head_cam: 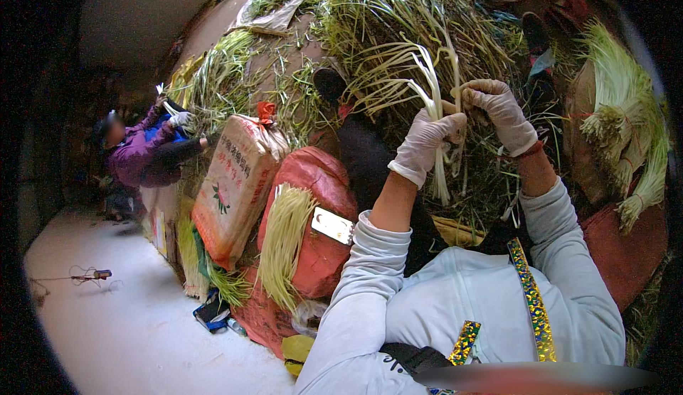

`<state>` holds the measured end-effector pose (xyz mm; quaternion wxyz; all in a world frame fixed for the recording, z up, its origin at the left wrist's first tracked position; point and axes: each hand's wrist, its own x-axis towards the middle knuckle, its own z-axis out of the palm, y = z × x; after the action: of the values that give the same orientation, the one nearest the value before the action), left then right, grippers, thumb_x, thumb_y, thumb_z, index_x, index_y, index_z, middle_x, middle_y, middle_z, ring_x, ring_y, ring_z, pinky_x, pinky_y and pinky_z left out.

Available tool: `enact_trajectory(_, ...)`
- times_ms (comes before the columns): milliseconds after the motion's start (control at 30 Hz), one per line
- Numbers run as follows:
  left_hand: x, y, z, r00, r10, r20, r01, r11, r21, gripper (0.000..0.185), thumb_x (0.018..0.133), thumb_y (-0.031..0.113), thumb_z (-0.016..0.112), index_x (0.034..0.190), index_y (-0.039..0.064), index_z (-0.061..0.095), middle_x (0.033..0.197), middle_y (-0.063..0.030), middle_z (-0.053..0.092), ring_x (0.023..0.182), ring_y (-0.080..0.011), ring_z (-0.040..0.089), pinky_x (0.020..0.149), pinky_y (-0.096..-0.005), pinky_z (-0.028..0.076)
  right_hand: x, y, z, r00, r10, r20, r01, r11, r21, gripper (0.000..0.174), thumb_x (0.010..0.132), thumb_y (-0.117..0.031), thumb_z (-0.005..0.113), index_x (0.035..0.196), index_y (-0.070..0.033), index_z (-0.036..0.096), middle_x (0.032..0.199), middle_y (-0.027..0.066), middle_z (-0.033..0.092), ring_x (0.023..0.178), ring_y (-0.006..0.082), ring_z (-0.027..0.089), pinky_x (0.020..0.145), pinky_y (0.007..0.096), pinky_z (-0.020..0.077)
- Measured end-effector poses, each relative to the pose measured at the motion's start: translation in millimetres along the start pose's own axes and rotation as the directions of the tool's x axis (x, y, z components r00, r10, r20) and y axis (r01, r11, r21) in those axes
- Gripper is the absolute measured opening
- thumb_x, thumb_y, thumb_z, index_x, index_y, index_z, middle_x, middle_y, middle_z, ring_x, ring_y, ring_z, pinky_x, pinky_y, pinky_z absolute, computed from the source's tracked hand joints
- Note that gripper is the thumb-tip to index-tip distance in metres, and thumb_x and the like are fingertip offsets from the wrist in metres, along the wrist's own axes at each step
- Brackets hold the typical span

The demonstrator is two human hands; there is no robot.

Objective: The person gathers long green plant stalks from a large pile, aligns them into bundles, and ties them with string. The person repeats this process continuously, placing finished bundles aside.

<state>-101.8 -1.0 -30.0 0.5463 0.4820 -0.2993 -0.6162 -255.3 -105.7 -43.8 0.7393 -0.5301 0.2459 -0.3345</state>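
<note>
Several pale leafy stalks (pixel 433 77), white at one end and yellow-green at the other, are gripped in my left hand (pixel 427 141), which wears a whitish glove. Beside it my right hand (pixel 496 109), gloved too, pinches a thin, limp stalk or peeled leaf (pixel 454 67) between thumb and fingers. Both hands are raised close together over a large heap of long green stalks (pixel 384 21). The exact edge between the pinched strand and the bunch is hard to tell.
On the left, pale stalks (pixel 285 240) and a phone (pixel 332 225) lie on a red sack (pixel 325 181), beside a printed sack (pixel 235 181). Tied bundles (pixel 621 112) rest at right. A co-worker (pixel 147 149) in purple handles stalks at far left.
</note>
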Motion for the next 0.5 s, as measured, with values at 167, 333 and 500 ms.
enact_trajectory(167, -4.0, 8.6, -15.7, 0.996, -0.008, -0.084, -0.010, 0.979, -0.203, 0.016, 0.082, 0.020, 0.064, 0.095, 0.013, 0.057, 0.077, 0.0030, 0.059, 0.061, -0.0079, 0.054, 0.046, -0.0210, 0.039, -9.2, -21.7, -18.2, 0.914, -0.139, -0.381, 0.142, 0.990, -0.021, 0.017, 0.088, -0.012, 0.054, 0.098, -0.003, 0.064, 0.094, 0.0030, 0.065, 0.089, 0.0126, 0.057, 0.084, 0.0273, 0.0439)
enact_trajectory(333, -1.1, 15.7, -17.6, 0.999, 0.001, -0.054, -0.014, 0.973, -0.229, 0.014, 0.085, 0.026, 0.061, 0.094, 0.016, 0.056, 0.077, 0.0033, 0.059, 0.060, -0.0074, 0.053, 0.044, -0.0210, 0.038, -28.9, -19.7, 28.1, 0.958, 0.019, 0.285, -0.003, 0.998, -0.059, 0.059, 0.080, -0.016, 0.062, 0.132, -0.004, 0.038, 0.121, 0.0024, 0.050, 0.100, 0.0093, 0.051, 0.079, 0.0227, 0.0424)
enact_trajectory(500, -2.2, 30.0, -53.3, 0.906, 0.182, -0.382, -0.317, 0.890, -0.327, 0.005, 0.088, 0.022, 0.055, 0.089, 0.018, 0.052, 0.075, 0.0016, 0.058, 0.057, -0.0081, 0.052, 0.040, -0.0189, 0.037, -55.0, -22.1, 32.6, 0.916, 0.292, 0.275, -0.217, 0.938, -0.272, 0.027, 0.081, -0.016, 0.061, 0.104, -0.002, 0.063, 0.071, -0.0054, 0.055, 0.055, 0.0026, 0.043, 0.048, 0.0170, 0.0346)
